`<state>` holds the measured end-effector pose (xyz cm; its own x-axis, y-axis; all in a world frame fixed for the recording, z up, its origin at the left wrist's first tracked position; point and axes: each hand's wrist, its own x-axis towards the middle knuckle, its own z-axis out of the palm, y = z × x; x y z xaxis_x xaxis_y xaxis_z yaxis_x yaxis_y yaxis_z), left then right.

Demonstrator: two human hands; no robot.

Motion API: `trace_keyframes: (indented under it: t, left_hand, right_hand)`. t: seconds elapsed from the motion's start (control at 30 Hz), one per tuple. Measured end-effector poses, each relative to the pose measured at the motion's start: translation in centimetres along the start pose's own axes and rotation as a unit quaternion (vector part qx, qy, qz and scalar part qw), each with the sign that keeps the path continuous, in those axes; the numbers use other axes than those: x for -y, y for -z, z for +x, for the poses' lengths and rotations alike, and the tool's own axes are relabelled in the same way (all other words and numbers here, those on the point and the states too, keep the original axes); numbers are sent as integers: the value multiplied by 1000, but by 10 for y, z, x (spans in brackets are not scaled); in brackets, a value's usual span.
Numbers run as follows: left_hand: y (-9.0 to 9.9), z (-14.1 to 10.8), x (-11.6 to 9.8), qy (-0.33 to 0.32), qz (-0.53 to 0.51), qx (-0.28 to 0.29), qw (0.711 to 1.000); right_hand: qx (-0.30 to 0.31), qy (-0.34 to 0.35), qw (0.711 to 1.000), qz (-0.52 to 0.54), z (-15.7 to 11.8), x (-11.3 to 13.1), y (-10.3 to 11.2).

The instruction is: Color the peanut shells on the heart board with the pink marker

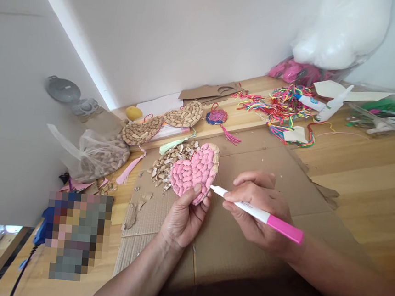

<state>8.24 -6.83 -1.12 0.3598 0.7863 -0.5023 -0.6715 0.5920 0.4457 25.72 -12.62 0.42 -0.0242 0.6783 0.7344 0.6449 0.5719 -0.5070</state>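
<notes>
My left hand (186, 216) is closed on the lower edge of a heart-shaped piece (193, 170) covered in peanut shells, its thumb on the front. Most of the shells are pink; those along the right edge are plain tan. My right hand (261, 209) grips a white marker with a pink end (285, 228). The marker's tip is at the heart's lower right edge; whether it touches is too small to tell. Loose peanut shells (164, 166) lie behind the heart on a cardboard sheet (243, 258).
Two plain shell pieces (142, 131) and a round purple-pink ornament (217, 116) stand at the back. Colourful threads (284, 102) and glue bottles (333, 104) lie back right. A clear bag of peanuts (96, 155) and a pixelated area are at left.
</notes>
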Motion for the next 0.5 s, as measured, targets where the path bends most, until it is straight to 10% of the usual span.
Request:
trace_keyframes:
  t: [0.5]
  left_hand:
    - [1, -1, -1, 11, -12, 15, 1000]
  right_hand:
    - [-20, 2, 1000, -7, 0, 4, -2]
